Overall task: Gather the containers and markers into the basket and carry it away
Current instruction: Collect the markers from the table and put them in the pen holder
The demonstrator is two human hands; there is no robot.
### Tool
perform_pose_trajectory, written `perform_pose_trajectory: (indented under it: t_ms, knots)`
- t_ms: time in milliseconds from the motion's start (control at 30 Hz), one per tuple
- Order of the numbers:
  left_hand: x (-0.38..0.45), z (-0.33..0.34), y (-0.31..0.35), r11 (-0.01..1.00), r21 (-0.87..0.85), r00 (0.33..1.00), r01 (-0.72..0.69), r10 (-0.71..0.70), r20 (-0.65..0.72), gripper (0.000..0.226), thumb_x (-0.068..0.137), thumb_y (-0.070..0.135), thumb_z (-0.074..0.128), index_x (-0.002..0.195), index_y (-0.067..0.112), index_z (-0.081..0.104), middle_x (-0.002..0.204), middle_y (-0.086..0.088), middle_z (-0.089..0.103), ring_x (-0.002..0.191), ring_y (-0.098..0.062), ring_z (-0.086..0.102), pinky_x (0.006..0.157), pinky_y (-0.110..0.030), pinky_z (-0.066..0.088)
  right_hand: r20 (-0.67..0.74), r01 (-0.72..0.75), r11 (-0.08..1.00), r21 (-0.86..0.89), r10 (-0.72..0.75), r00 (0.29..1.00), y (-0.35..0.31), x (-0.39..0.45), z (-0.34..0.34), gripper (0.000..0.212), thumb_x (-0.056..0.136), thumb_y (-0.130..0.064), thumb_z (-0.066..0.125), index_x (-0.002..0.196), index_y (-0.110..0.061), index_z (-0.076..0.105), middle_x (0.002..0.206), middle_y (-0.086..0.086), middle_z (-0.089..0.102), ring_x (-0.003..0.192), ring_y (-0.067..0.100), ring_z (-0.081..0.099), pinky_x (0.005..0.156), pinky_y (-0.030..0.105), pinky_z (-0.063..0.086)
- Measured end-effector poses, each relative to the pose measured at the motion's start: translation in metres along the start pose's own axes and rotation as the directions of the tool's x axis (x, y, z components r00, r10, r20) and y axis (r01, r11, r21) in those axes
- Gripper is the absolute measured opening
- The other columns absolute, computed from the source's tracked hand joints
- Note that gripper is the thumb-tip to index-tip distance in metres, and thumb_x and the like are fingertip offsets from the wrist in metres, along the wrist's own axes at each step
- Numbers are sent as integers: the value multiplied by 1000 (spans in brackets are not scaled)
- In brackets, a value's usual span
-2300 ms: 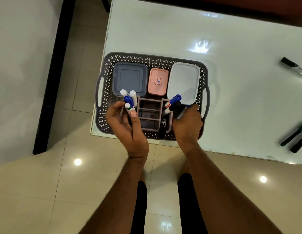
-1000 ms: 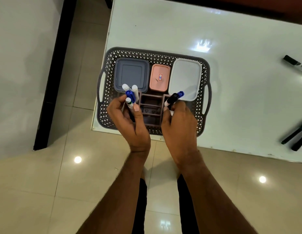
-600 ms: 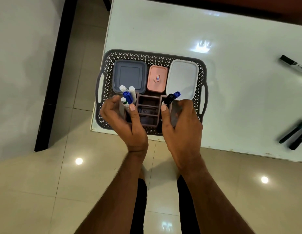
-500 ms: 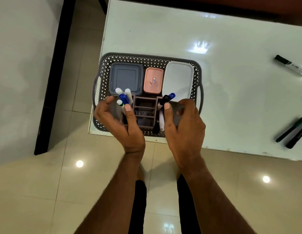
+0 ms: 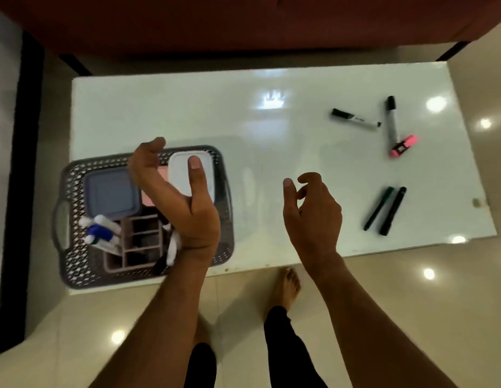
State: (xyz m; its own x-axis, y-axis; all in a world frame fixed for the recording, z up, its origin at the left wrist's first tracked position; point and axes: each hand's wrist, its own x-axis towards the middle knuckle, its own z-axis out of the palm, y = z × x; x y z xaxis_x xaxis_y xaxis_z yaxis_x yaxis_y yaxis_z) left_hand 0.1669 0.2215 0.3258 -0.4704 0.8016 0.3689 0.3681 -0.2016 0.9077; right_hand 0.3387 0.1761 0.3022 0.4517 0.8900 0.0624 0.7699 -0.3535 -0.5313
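A grey perforated basket (image 5: 75,264) sits at the table's near-left corner. It holds a blue-grey container (image 5: 109,194), a pink container (image 5: 148,197), a white container (image 5: 182,169) and a brown divided holder (image 5: 140,242) with several markers (image 5: 99,231) standing in its left side. My left hand (image 5: 185,197) hovers over the basket, fingers spread, holding nothing. My right hand (image 5: 311,211) floats over the bare table to the right of the basket, fingers loosely curled and empty. Loose markers lie far right: two dark ones (image 5: 385,210), two black-capped ones (image 5: 355,120) and a pink highlighter (image 5: 403,145).
The white glossy table (image 5: 243,130) has its near edge just beyond my bare foot (image 5: 285,287). A dark red sofa (image 5: 243,23) runs behind the table. A black strip (image 5: 22,191) lines the floor at left.
Both hands have let go of the markers, which now stand in the holder. My hands lifted away and my right hand moved right. The view swung right, showing the loose markers.
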Motion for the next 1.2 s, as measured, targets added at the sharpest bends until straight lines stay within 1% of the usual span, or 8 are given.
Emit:
perform_pose_trajectory:
  t_ms: [267, 533, 600, 733, 800, 967, 1100, 1200]
  knots:
    - [-48, 144, 35, 1000, -3, 958, -27, 27, 285, 34, 94, -4, 66, 125, -8, 54, 126, -19, 57, 119, -29, 56, 102, -39, 47, -107, -144, 986, -81, 135, 985, 108, 75, -48, 34, 103, -48, 51, 114, -17, 58, 85, -2, 68, 76, 21, 66, 69, 27, 30]
    - [-84, 290, 42, 980, 176, 746, -97, -45, 664, 24, 98, 8, 55, 121, 12, 59, 119, -1, 61, 110, -19, 61, 97, -38, 53, -157, -195, 977, -81, 181, 971, 211, 179, -65, 15, 93, -15, 53, 102, -8, 63, 87, 7, 67, 79, 26, 61, 67, 23, 24]
    - [-84, 328, 44, 947, 318, 739, 38, -241, 629, 16, 102, 19, 53, 112, 11, 62, 110, -3, 68, 100, -23, 66, 87, -39, 55, -149, -183, 981, -69, 171, 974, 223, 209, -61, 15, 89, -9, 52, 99, -7, 64, 88, 9, 67, 81, 27, 61, 67, 23, 25]
    - [-77, 398, 23, 737, 532, 616, 417, -659, 431, 41, 94, 52, 52, 78, 14, 57, 101, -10, 73, 95, -34, 73, 88, -36, 57, -89, -153, 986, -71, 147, 985, 235, 262, -48, 21, 89, -7, 54, 106, -4, 66, 100, 13, 70, 94, 30, 63, 76, 26, 32]
    - [-73, 419, 3, 689, 529, 591, 495, -713, 376, 44, 83, 60, 48, 69, 18, 51, 88, -11, 75, 83, -37, 76, 81, -46, 63, -41, -137, 985, -101, 134, 990, 238, 284, -38, 20, 91, -8, 53, 106, -2, 64, 102, 15, 68, 97, 32, 61, 76, 28, 31]
    - [-75, 429, -31, 628, 608, 559, 486, -758, 335, 45, 65, 53, 59, 81, 11, 66, 77, -11, 76, 69, -38, 76, 70, -49, 65, 114, -86, 983, -164, 105, 988, 243, 312, -14, 21, 97, -17, 54, 110, -1, 57, 113, 19, 60, 102, 35, 56, 75, 28, 25]
    - [-76, 422, -7, 652, 598, 563, 466, -740, 368, 33, 65, 39, 61, 82, 11, 66, 76, -4, 74, 63, -32, 74, 64, -43, 66, 167, -91, 986, -140, 115, 979, 246, 315, -6, 20, 95, -8, 52, 113, 1, 56, 118, 20, 56, 103, 37, 56, 77, 29, 29]
    - [-74, 417, 16, 671, 570, 572, 475, -727, 379, 22, 77, 33, 61, 79, 11, 62, 76, 1, 69, 71, -27, 72, 62, -33, 60, 95, -120, 992, -36, 123, 988, 239, 314, -10, 23, 92, -1, 51, 115, -2, 56, 118, 17, 55, 97, 31, 57, 72, 23, 26]
